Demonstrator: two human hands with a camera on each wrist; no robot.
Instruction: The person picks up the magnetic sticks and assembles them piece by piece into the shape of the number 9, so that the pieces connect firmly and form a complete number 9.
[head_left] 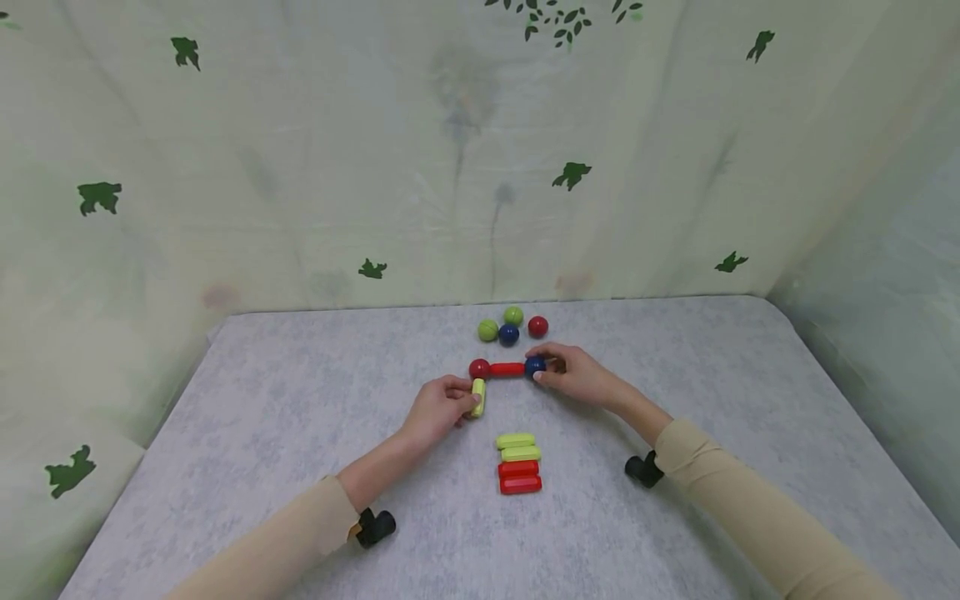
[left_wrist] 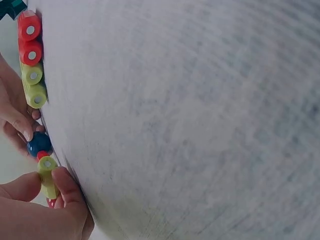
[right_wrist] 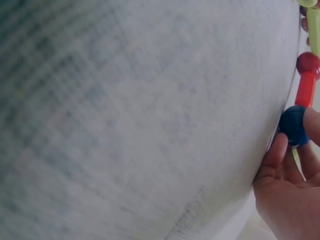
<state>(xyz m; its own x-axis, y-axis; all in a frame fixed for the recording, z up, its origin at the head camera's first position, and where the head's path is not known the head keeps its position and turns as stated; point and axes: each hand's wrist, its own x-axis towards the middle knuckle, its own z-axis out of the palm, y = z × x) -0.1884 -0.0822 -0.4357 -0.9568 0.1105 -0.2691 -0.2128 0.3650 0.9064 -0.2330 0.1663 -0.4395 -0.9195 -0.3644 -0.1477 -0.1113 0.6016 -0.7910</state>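
Observation:
My left hand (head_left: pixel 442 403) pinches a yellow-green rod (head_left: pixel 478 398) between thumb and fingers. The rod's far end meets a red ball (head_left: pixel 479 369), and its near end shows a round silvery disc in the left wrist view. A red rod (head_left: pixel 507 369) runs sideways from that ball to a blue ball (right_wrist: pixel 294 125). Thumb and fingers of my right hand (head_left: pixel 573 372) grip the blue ball from the right. In the right wrist view, the red rod lines up between the two balls.
Behind the joined pieces lie two green balls (head_left: pixel 488 330), another blue ball (head_left: pixel 508 335) and another red ball (head_left: pixel 537 327). Nearer me, two yellow-green rods (head_left: pixel 516 441) and two red rods (head_left: pixel 519 484) lie side by side on the grey tabletop (head_left: pixel 337 350).

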